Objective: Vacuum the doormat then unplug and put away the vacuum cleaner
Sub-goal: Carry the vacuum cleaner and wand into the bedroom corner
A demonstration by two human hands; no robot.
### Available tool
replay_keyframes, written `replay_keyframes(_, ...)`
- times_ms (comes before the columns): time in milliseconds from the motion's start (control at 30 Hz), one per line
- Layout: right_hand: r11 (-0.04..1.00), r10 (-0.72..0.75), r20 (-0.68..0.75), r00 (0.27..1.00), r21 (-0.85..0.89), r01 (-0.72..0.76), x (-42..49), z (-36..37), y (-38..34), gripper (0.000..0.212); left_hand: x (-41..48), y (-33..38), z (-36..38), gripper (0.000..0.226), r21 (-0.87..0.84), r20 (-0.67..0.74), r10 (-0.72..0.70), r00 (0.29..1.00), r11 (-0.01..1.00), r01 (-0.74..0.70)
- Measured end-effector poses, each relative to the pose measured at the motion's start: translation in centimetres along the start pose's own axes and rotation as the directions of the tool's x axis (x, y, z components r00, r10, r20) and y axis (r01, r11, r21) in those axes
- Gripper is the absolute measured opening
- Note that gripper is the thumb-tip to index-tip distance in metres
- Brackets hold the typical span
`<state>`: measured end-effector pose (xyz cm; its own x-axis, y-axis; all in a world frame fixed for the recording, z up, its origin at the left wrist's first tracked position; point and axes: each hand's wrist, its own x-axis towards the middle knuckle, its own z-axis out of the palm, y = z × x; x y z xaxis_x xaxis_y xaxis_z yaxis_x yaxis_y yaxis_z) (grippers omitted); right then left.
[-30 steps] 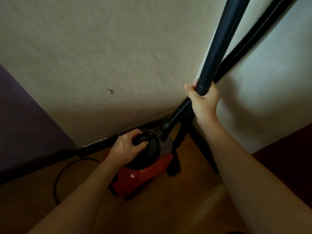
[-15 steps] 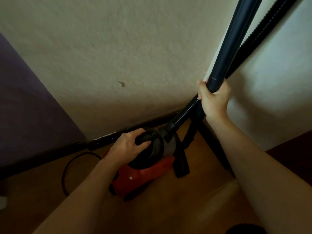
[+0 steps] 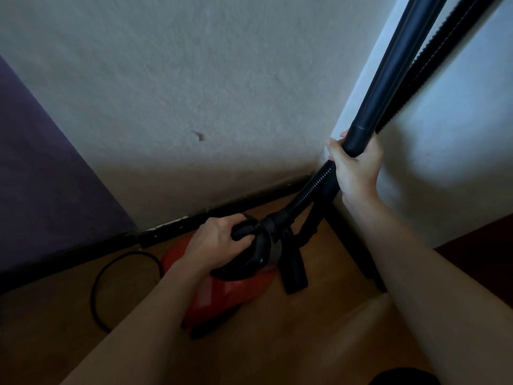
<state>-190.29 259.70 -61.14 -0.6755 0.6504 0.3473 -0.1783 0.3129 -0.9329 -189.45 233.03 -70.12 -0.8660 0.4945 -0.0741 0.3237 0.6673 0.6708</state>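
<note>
Red canister vacuum cleaner (image 3: pixel 222 295) held in a wall corner.
Left hand (image 3: pixel 215 245) grips its black top handle (image 3: pixel 244 232); right hand (image 3: pixel 355 168) clasps the rigid black wand tube (image 3: pixel 388 70).

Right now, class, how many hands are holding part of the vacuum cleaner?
2. The left hand grips the handle atop the red vacuum cleaner, low down; the right hand grips the black tube higher up. None seems hidden.

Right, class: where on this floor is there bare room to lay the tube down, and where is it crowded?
Bare floor lies between the red vacuum body and the right forearm. Another patch sits left of the cord loop. The corner is crowded with hose, black nozzle and skirting.
</note>
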Motion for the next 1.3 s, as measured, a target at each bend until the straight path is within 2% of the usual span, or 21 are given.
replay_keyframes(67,1.000,0.005,0.002,1.000,-0.026,-0.005,-0.4,0.0,0.5,0.026,-0.2,0.3,0.3,0.037,0.005,-0.050,0.003,0.999,1.000,-0.002)
replay_keyframes(200,0.998,0.010,0.008,1.000,-0.059,-0.010,-1.1,0.1,1.9,0.029,-0.6,0.7,0.3,0.026,-0.057,-0.193,0.067,0.979,0.995,-0.079)
replay_keyframes(333,0.996,0.038,-0.001,0.999,-0.083,-0.038,-1.5,0.4,3.0,0.028,-1.0,0.5,0.2,0.025,-0.125,-0.241,0.078,0.967,0.986,-0.110)
replay_keyframes(467,0.997,0.041,0.007,0.999,-0.071,-0.040,-1.3,0.2,3.2,0.025,-0.7,0.5,0.3,0.026,-0.156,-0.235,0.062,0.970,0.983,-0.100)
replay_keyframes(600,0.997,0.028,0.032,0.999,-0.073,-0.025,-0.6,-0.4,3.1,0.031,0.2,0.7,0.5,0.024,-0.152,-0.195,0.076,0.978,0.983,-0.106)
replay_keyframes(800,0.990,0.045,0.089,0.995,-0.134,-0.033,-0.9,-0.6,2.8,0.027,0.3,0.8,0.4,0.024,-0.148,-0.160,0.073,0.984,0.984,-0.097)
replay_keyframes(933,0.981,0.069,0.015,0.998,-0.185,-0.065,-1.8,-1.1,1.5,0.056,0.3,0.6,0.3,0.025,-0.124,-0.136,0.071,0.988,0.988,-0.088)
replay_keyframes(1033,0.968,-0.003,-0.047,0.999,-0.249,-0.008,-1.8,-1.8,0.1,0.070,0.4,0.7,0.1,0.026,-0.097,-0.128,0.080,0.988,0.991,-0.093)
replay_keyframes(1100,0.949,-0.079,-0.105,0.991,-0.313,0.042,-1.7,-2.4,-0.8,0.071,0.7,1.1,0.0,0.025,-0.073,-0.152,0.084,0.985,0.993,-0.096)
replay_keyframes(1200,0.914,-0.211,-0.139,0.968,-0.378,0.145,-1.6,-3.4,-2.1,0.059,1.1,1.5,0.0,0.028,-0.054,-0.142,0.073,0.987,0.995,-0.081)
replay_keyframes(1300,0.873,-0.355,-0.042,0.934,-0.373,0.315,-2.1,-3.9,-3.0,0.043,1.3,1.5,0.1,0.036,-0.034,-0.143,0.084,0.986,0.995,-0.089)
